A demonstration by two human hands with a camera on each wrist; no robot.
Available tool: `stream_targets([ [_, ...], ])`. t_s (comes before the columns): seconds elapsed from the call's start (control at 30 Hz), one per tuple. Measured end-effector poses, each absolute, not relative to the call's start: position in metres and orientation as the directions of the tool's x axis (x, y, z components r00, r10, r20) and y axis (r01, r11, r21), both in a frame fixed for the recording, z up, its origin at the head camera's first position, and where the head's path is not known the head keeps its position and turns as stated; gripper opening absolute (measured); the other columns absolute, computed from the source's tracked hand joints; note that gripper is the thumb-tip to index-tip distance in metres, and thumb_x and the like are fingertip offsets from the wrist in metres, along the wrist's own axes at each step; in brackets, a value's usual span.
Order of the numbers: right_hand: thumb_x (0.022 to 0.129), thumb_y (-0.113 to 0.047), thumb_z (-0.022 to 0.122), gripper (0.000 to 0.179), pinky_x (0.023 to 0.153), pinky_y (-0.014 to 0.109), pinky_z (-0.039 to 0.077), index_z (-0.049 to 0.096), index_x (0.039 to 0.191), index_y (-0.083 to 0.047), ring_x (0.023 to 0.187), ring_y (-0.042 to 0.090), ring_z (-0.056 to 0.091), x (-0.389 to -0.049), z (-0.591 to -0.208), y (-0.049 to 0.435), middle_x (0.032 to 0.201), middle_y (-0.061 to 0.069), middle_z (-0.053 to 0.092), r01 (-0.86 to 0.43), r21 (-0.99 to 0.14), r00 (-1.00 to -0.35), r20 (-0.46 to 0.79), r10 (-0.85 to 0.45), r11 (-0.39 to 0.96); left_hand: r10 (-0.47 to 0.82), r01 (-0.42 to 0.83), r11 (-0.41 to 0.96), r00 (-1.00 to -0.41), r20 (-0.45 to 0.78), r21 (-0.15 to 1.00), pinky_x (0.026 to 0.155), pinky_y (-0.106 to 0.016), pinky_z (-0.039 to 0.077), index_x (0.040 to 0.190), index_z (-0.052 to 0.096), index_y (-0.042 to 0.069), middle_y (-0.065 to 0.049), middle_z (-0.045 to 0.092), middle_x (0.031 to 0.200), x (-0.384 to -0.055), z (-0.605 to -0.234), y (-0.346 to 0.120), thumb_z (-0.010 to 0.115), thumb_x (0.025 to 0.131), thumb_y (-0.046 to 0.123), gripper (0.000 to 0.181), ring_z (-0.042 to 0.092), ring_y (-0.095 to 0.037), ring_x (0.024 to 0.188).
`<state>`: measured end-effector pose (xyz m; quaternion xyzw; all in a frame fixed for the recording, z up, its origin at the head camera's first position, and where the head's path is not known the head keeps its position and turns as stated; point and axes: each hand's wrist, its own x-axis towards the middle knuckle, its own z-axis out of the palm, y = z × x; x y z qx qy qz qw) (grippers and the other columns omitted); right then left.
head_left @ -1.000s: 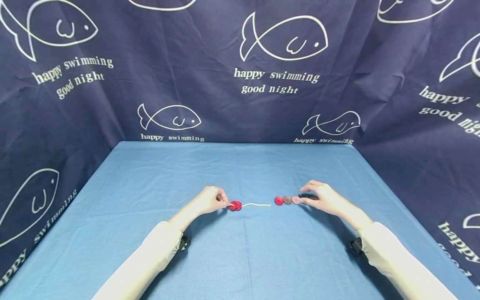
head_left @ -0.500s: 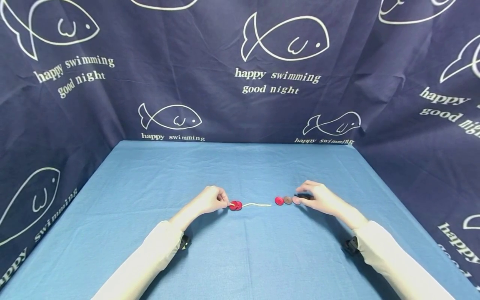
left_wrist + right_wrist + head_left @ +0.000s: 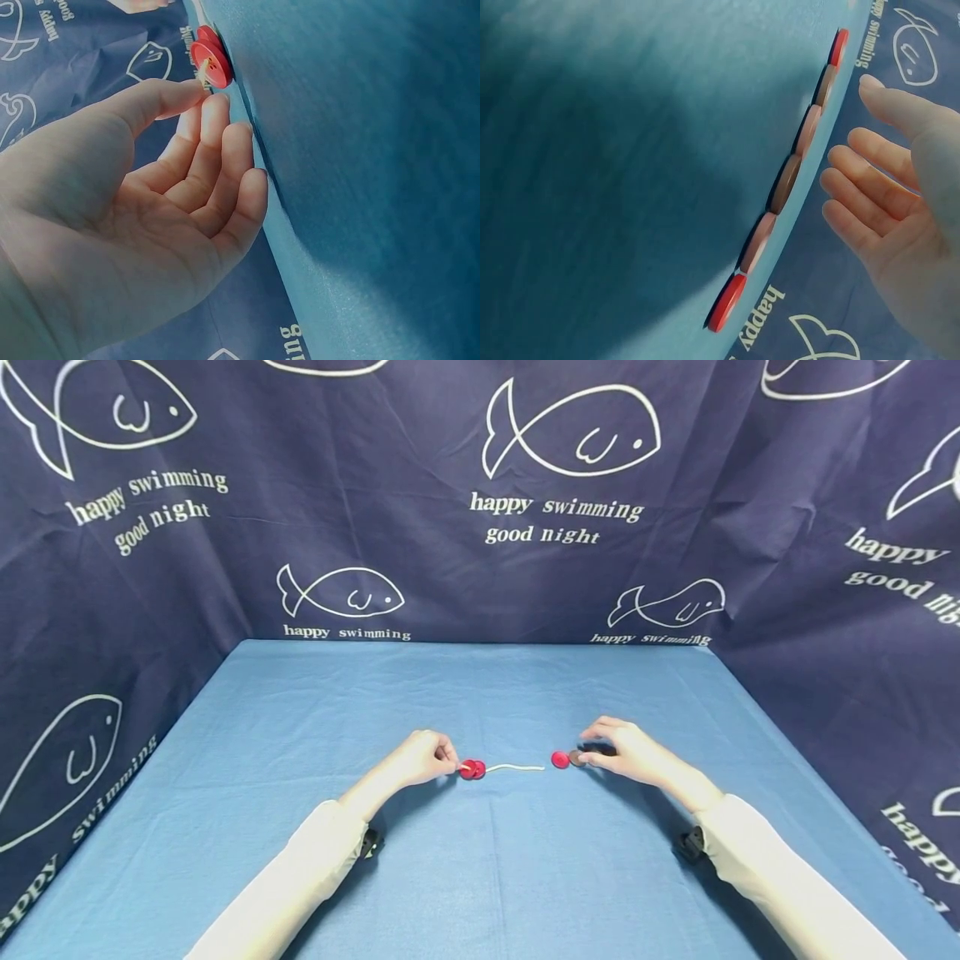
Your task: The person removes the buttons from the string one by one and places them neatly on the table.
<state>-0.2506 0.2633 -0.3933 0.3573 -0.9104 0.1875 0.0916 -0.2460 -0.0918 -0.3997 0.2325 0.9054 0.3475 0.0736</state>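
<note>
My left hand (image 3: 423, 758) pinches the short end of a white cord (image 3: 515, 767) between thumb and index finger. Two red buttons (image 3: 472, 769) are threaded on that cord right beside the fingertips, overlapping; its long free end lies to the right on the cloth. In the left wrist view the cord tip comes out of a hole in the nearer red button (image 3: 211, 64). My right hand (image 3: 633, 758) hovers over a row of loose buttons, fingers relaxed, holding nothing. A red button (image 3: 560, 760) heads the row, then a brown button (image 3: 575, 757); the hand hides the others in the head view.
In the right wrist view the row continues with a pink button (image 3: 808, 130), a brown button (image 3: 786, 184), a pink button (image 3: 758, 242) and a red button (image 3: 727, 303). A blue cloth (image 3: 420, 877) covers the table. Dark printed curtains (image 3: 442, 527) stand around it.
My right hand has moved left along the row, covering the pink button that showed earlier in the head view. The left hand, cord and threaded buttons have stayed nearly still.
</note>
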Motion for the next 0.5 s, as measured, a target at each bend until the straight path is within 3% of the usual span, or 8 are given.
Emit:
stream_targets([
  [0.5,0.081,-0.019,0.072,0.029,0.082,0.042,0.049,0.067,0.103,-0.001,0.092,0.024,0.062,-0.254,-0.396,0.249,0.097,0.008,0.065,-0.688,-0.294,-0.726,0.29,-0.624,0.663,0.48,0.394,0.653,-0.876,0.049,0.647,0.056,-0.02,0.043,0.076,0.068,0.007,0.001,0.064,0.065,-0.247,-0.4,-0.093,0.065,0.078,0.006,0.004,0.051,-0.003,0.052],
])
